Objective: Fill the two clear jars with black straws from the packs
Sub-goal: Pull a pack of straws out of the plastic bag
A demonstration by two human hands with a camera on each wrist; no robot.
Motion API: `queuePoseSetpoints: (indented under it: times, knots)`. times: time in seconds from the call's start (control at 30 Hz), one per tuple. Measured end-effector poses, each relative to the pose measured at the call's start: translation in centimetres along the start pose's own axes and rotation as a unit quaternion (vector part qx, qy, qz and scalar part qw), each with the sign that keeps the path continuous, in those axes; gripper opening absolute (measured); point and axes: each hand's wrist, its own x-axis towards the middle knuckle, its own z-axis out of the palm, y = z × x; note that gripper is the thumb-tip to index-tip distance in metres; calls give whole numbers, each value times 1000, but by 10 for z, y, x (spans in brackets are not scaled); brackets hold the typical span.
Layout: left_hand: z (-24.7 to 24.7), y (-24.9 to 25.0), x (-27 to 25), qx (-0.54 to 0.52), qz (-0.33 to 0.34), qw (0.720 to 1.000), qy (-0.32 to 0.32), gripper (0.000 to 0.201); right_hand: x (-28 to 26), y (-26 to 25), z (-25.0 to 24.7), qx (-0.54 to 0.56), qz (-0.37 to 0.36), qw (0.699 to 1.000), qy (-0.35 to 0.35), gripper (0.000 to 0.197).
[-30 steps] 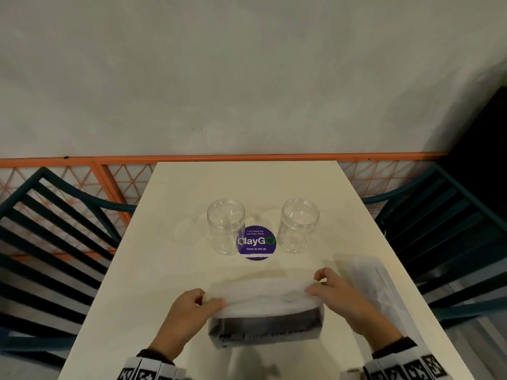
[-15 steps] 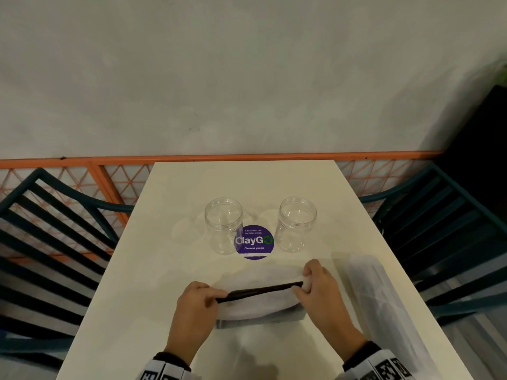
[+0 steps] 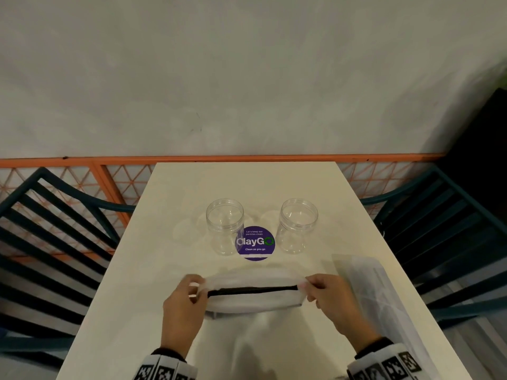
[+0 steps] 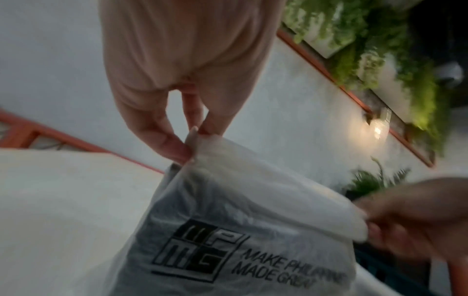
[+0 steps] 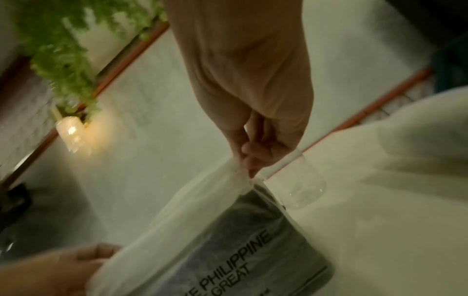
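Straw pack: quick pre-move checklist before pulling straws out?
1. Translucent plastic straw pack mouth open: ok, black straws show in the gap.
2. Left hand pinches the pack's left edge: ok.
3. Right hand pinches the right edge: ok.
4. Left clear plastic jar and right clear plastic jar upright, lidless, empty: ok.
5. Free hand for straws: not ok, both hold the pack.
6. Second plastic pack opened: cannot tell.
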Motion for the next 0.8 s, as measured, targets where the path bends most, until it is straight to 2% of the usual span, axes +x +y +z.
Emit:
queuePoseSetpoints:
  times: [0.1,0.13,0.27,0.37,0.43,0.63,0.73,0.8]
  knots:
    - [-3,-6,4,-113,-85,990,-22,24,2,8,-5,146,64,986,-56,8]
    - [-4,-6,4,-151,-107,982,-27,25,4,11,-8,199,93,973,-68,12]
    - [-11,-7,5,-252,-167,948,-96,24,12,21,-23,379,221,891,-115,29]
    - [-15,-11,9,-334,-193,911,-146,25,11,21,-26,428,247,859,-136,30]
    - [-13,-13,10,-375,-200,891,-161,24,11,21,-25,429,249,856,-143,29]
    - [-11,-15,10,-413,-198,872,-173,25,12,19,-20,431,258,853,-139,27]
    - [-9,-13,9,-413,-227,866,-169,25,11,17,-16,398,262,867,-146,25]
    - [-8,-9,8,-402,-237,867,-175,19,10,14,-17,362,248,888,-140,27]
